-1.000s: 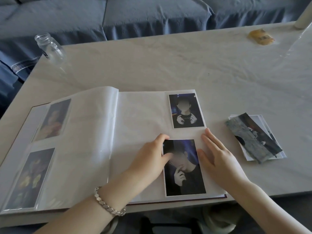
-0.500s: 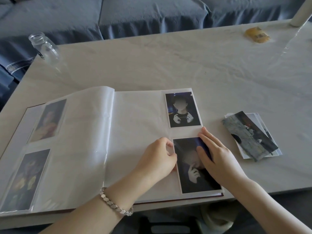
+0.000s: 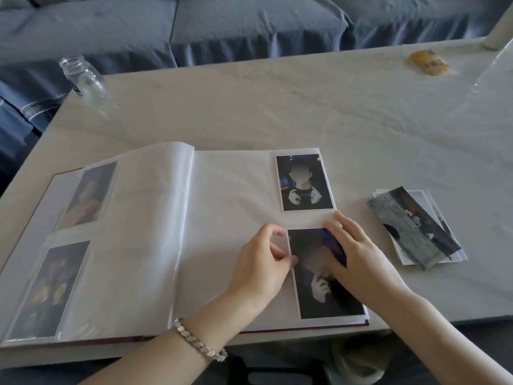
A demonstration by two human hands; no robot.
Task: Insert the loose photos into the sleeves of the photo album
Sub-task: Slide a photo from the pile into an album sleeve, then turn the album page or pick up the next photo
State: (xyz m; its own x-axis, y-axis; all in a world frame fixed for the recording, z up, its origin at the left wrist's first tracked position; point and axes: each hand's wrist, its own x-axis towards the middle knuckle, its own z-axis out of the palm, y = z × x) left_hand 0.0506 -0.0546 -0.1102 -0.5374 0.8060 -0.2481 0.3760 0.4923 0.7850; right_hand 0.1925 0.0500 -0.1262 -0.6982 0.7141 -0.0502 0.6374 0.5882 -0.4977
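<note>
Head view: a photo album (image 3: pixel 227 190) lies open on a pale marble-patterned table (image 3: pixel 305 107), close to the near edge. On its right page, an upper photo (image 3: pixel 304 182) sits flat near the outer edge. Just below it lies a dark lower photo (image 3: pixel 327 295), slightly tilted.

The right hand (image 3: pixel 358 257) rests on the upper half of this lower photo with its fingers straight and laid flat. The left hand (image 3: pixel 261 262), with a silver bracelet (image 3: pixel 200 340) at the wrist, has its fingers curled and its thumb tip touching the photo's left edge. Whether it pinches the photo or the sleeve film cannot be told.

The left page holds two more sleeved photos (image 3: pixel 88 194) under clear film.

A stack of loose photos (image 3: pixel 416 229) lies on the table just right of the album, apart from it. A clear glass bottle (image 3: pixel 83 76) stands at the far left corner, a yellow packet (image 3: pixel 429 62) at the far right. A blue-grey sofa (image 3: pixel 249 23) runs behind the table.
</note>
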